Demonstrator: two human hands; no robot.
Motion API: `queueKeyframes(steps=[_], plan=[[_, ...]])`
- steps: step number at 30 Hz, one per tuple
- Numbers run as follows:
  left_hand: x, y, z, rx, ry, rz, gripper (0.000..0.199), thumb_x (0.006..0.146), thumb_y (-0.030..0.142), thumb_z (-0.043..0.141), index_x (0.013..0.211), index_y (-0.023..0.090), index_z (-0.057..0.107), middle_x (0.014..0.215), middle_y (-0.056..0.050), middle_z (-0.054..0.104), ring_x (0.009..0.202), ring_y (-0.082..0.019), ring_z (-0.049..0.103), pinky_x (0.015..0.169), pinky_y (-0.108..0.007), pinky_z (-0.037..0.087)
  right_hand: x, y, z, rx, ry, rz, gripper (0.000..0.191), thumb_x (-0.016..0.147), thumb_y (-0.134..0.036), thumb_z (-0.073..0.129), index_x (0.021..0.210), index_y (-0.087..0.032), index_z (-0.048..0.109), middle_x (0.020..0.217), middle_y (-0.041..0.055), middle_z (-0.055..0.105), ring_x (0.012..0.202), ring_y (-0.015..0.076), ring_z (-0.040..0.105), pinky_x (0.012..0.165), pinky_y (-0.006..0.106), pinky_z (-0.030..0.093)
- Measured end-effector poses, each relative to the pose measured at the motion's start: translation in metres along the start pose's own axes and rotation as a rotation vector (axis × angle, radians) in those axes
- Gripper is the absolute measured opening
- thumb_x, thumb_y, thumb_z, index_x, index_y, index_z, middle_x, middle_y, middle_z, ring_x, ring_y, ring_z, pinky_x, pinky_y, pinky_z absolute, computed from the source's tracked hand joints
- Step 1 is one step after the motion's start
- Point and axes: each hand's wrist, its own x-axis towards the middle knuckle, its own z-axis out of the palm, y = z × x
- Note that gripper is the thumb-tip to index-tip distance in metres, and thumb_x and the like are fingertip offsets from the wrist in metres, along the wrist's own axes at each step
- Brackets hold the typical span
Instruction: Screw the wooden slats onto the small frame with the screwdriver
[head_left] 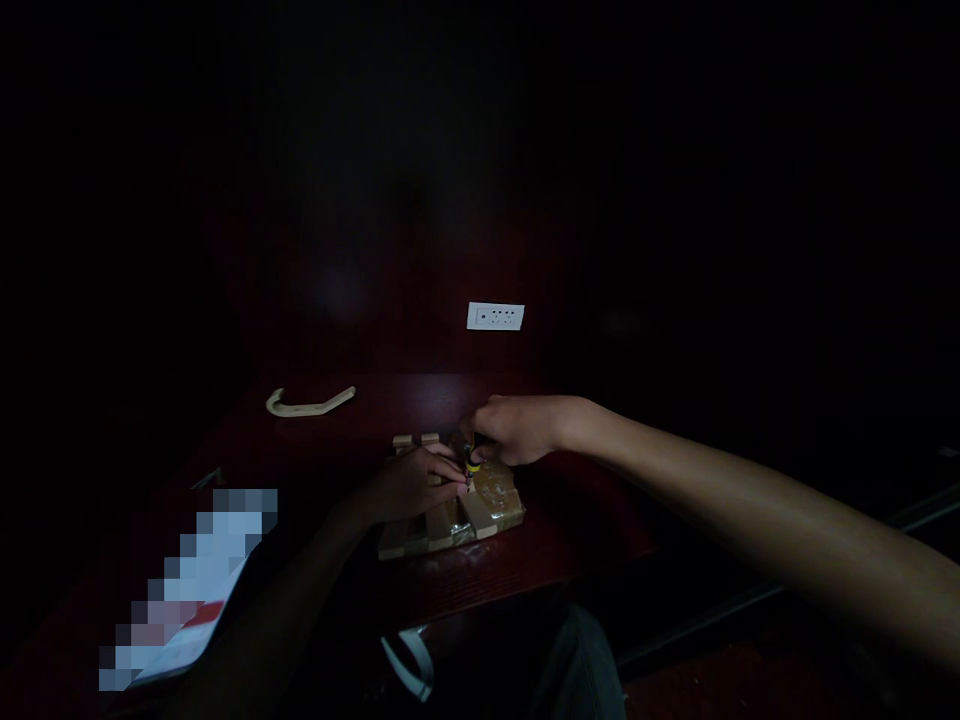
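My right hand (504, 428) is closed round a small screwdriver (473, 466) with a yellow and black handle. It is held upright, tip down on a pale wooden slat (480, 515). My left hand (424, 478) lies across the slats from the left, fingers closed on the wood with their tips beside the screwdriver tip. Several slats lie side by side on a package wrapped in shiny brown tape (504, 492). Any screw under the tip is too small to make out.
A curved pale wooden piece (311, 407) lies at the back left of the dark red table (480, 592). At the left is a bright, partly pixelated sheet or screen (191, 640). A white socket panel (496, 317) is on the wall. The surroundings are very dark.
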Motion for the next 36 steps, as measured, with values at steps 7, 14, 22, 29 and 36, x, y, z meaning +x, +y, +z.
queueKeyframes(steps=[7,14,22,29,36], plan=[[-0.001,0.000,-0.001,0.026,-0.004,0.018,0.018,0.088,0.030,0.063,0.095,0.025,0.079,0.113,-0.004,0.069,0.097,-0.018,0.064,0.088,-0.029,0.048,0.006,0.006,0.000,0.032,-0.039,0.029,0.020,0.088,-0.023,0.059,0.099,-0.010,0.069,0.081,0.0084,0.070,0.067,0.0153,0.060,0.059,0.025,0.040],[0.000,0.000,-0.002,0.007,-0.012,0.037,0.019,0.088,0.029,0.062,0.094,0.024,0.079,0.113,-0.004,0.070,0.100,-0.019,0.063,0.092,-0.031,0.048,0.007,0.007,0.000,0.149,-0.115,0.138,0.036,0.093,-0.038,0.052,0.085,-0.008,0.070,0.061,0.0040,0.064,0.050,0.0116,0.056,0.054,0.023,0.040],[-0.001,0.002,-0.003,-0.005,-0.028,0.037,0.020,0.090,0.030,0.060,0.095,0.023,0.078,0.110,-0.006,0.069,0.099,-0.020,0.063,0.091,-0.033,0.047,0.005,-0.006,-0.009,-0.002,-0.086,0.129,0.035,0.080,-0.019,0.065,0.113,-0.008,0.065,0.099,0.0120,0.070,0.076,0.0169,0.063,0.063,0.025,0.044],[0.001,-0.001,-0.003,0.024,-0.008,0.064,0.019,0.090,0.028,0.060,0.091,0.024,0.079,0.105,-0.005,0.068,0.098,-0.019,0.061,0.088,-0.032,0.047,0.005,-0.012,-0.012,-0.050,-0.044,0.033,0.035,0.081,-0.008,0.059,0.116,-0.011,0.065,0.101,0.0105,0.070,0.082,0.0178,0.063,0.065,0.025,0.044],[0.000,-0.003,-0.002,0.059,-0.005,0.086,0.020,0.091,0.030,0.059,0.091,0.025,0.078,0.106,-0.004,0.067,0.094,-0.018,0.061,0.086,-0.032,0.046,0.011,-0.003,-0.006,-0.020,-0.053,0.038,0.024,0.087,-0.022,0.061,0.106,-0.009,0.069,0.086,0.0096,0.071,0.073,0.0171,0.062,0.062,0.026,0.043]])
